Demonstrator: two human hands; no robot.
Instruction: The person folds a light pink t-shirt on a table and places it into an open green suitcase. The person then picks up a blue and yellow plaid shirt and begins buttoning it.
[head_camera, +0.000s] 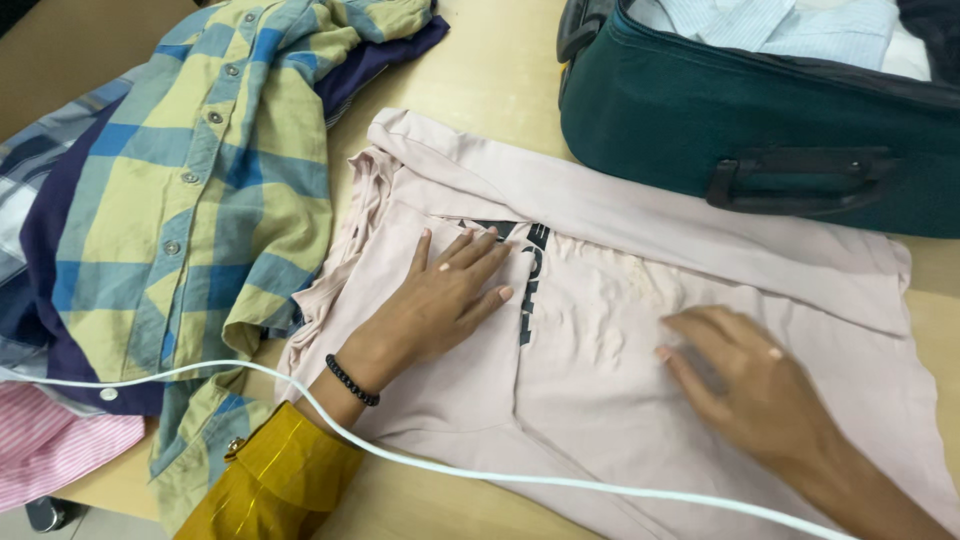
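Both hands are down on the pale pink T-shirt (620, 330), which lies spread across the wooden bench (490, 70) just in front of the dark green suitcase (760, 130). The left hand (440, 300) rests flat, fingers splayed and open, palm pressing the cloth near the dark print. Nothing is pinched in that grip. The right hand (750, 390) is blurred, also flat on the cloth with fingers extended, holding nothing so far as one can tell.

The shirt looks thin, soft and light. It has no stiffness at all and sags into wrinkles under the palms, so it should slide easily on the smooth wood and bunch if pushed. Its upper edge is already folded over in a long band. The best places to take hold appear to be a hem corner or the folded edge, pinched between thumb and fingers.

To the left sits a heap of clothes topped by a yellow and blue checked shirt (200, 190), with a pink striped piece (50, 450) lower down. A white cable (560, 482) crosses the near edge. Light blue clothing (780, 25) lies inside the suitcase.
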